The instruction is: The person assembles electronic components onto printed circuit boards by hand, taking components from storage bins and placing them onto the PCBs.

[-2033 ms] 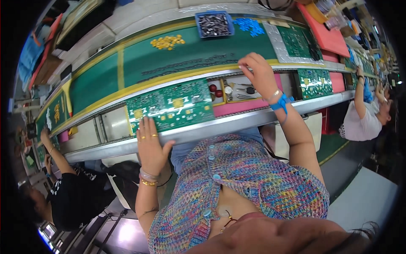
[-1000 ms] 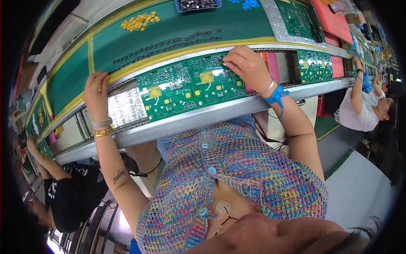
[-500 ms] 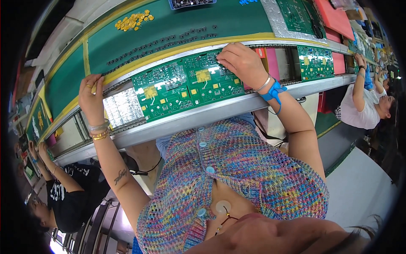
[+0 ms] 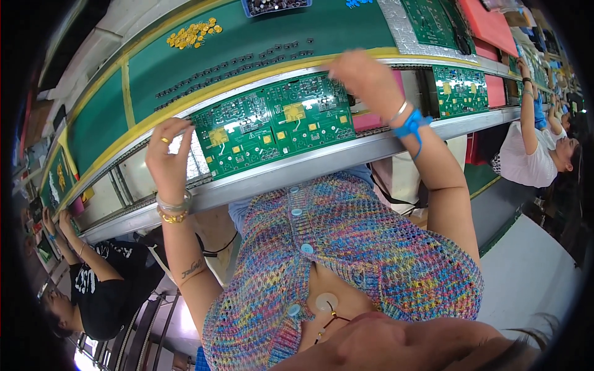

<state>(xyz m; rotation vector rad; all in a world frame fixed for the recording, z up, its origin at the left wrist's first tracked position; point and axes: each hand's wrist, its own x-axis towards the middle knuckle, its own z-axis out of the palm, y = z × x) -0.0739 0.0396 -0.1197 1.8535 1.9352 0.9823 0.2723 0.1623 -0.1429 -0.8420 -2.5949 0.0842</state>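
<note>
A green circuit board panel (image 4: 253,133), carrying yellow parts and small dark components, lies between the metal rails in front of me. My left hand (image 4: 168,157) is at the panel's left end, with thumb and fingertips brought together above the silver sheet (image 4: 197,157). Whatever may be between those fingertips is too small to make out. Over the panel's upper right corner is my right hand (image 4: 366,86), its fingers smeared by motion. Rows of small black components (image 4: 232,67) lie on the green mat beyond the far rail.
Yellow disc-shaped parts (image 4: 194,33) are heaped on the mat (image 4: 334,31). A blue bin (image 4: 276,7) of dark parts stands farther back. Another circuit board (image 4: 461,91) sits along the rails to the right. People work at both sides, one in black (image 4: 114,284), one in white (image 4: 529,157).
My left hand has shifted right, from beside the far rail to the panel's left end. My right hand has lifted off the panel and moved slightly up and right. The panel has slid slightly left.
</note>
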